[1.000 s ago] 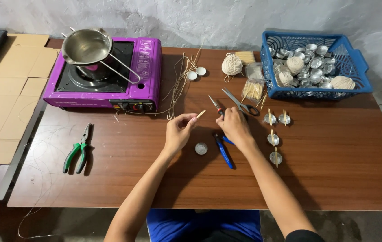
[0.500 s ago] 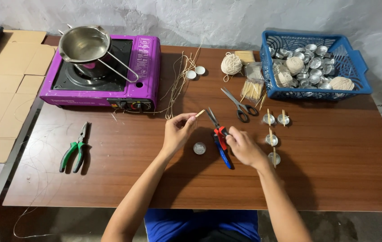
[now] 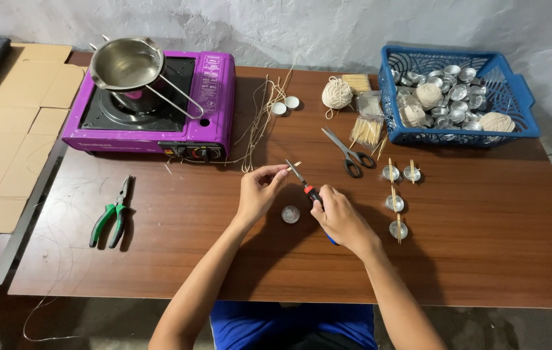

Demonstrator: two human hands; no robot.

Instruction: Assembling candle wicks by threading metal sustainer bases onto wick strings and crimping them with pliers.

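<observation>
My left hand point(image 3: 259, 193) pinches a short pale wick piece point(image 3: 294, 165) above the table. My right hand point(image 3: 339, 218) grips red and blue handled pliers point(image 3: 306, 186), whose jaws point up toward the wick's end. A small round metal cup point(image 3: 290, 214) lies on the wooden table point(image 3: 483, 246) between my two hands.
A purple portable stove point(image 3: 208, 110) with a steel pot point(image 3: 125, 63) stands at back left. Green pliers point(image 3: 112, 215) lie at left. Scissors point(image 3: 348, 152), loose strings point(image 3: 259, 123), a string ball point(image 3: 337, 94), sticks, cups with sticks point(image 3: 396, 202) and a blue basket point(image 3: 457, 97) sit to the right.
My right hand picked up the red and blue pliers from the table and raised their jaws to the wick held in my left hand.
</observation>
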